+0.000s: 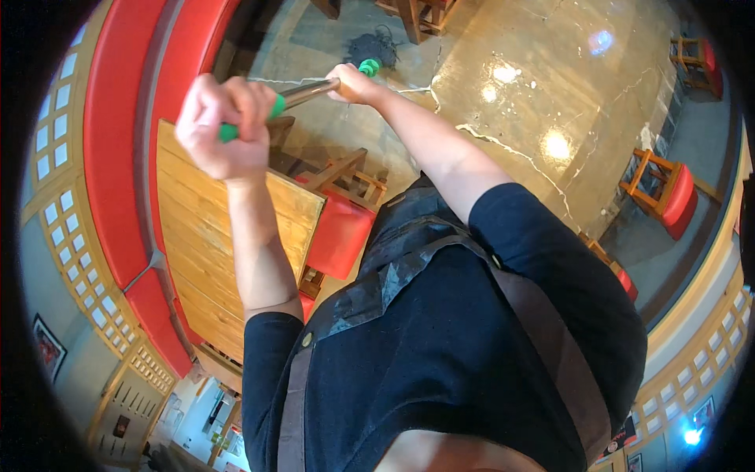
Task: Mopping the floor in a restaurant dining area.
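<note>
My left hand (223, 128) is closed around the green grip at the upper end of a metal mop handle (308, 93). Further down the same handle, my right hand (354, 84) grips it just above a green fitting (369, 68). Beyond that fitting, the dark stringy mop head (374, 48) lies on the shiny, cracked floor (507, 112). The handle slants across the front of me. My left hand is slightly blurred.
At left stand a wooden table (203, 236) and a long red padded bench (115, 118). A red-seated stool (339, 236) is beside the table. Wooden furniture legs (409, 20) stand near the mop head. More red-topped stools (678, 200) line the right side.
</note>
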`<state>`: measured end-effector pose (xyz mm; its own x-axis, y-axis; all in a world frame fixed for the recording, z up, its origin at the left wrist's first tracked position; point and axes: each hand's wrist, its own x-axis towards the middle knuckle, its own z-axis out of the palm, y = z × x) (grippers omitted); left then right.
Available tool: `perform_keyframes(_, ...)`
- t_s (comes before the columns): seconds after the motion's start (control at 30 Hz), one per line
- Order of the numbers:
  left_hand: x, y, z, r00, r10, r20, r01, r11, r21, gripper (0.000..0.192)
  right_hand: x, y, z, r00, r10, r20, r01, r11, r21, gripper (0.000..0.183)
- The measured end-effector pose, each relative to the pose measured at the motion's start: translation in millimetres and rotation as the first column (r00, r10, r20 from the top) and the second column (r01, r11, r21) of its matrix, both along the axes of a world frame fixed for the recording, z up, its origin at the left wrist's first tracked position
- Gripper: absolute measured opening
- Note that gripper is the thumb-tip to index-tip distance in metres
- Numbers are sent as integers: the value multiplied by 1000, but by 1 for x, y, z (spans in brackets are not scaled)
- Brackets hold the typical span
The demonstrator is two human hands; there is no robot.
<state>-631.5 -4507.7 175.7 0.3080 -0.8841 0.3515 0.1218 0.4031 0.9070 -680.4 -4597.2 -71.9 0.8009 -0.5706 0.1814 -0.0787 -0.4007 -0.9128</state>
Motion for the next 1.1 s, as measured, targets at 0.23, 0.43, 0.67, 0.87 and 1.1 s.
perform_keyframes(0.23,-29,-46,8,932,-324,-163,303,943,-141,24,-101,3,22,935,-279,-217,284,959,-11,14)
perform_keyframes(0.43,-129,-47,-51,867,-468,-172,477,879,8,36,-248,45,-14,759,-442,-478,534,843,68,12)
perform_keyframes(0.67,-200,-46,-129,713,-659,-239,693,714,100,15,-350,69,-32,538,-531,-654,663,746,-60,20)
perform_keyframes(0.87,-170,-84,-112,783,-556,-278,604,786,129,17,-332,14,-59,650,-382,-657,473,880,-44,25)
perform_keyframes(1.1,-21,-88,-35,931,-229,-286,275,952,135,24,-140,-42,-28,870,-85,-486,231,940,249,16)
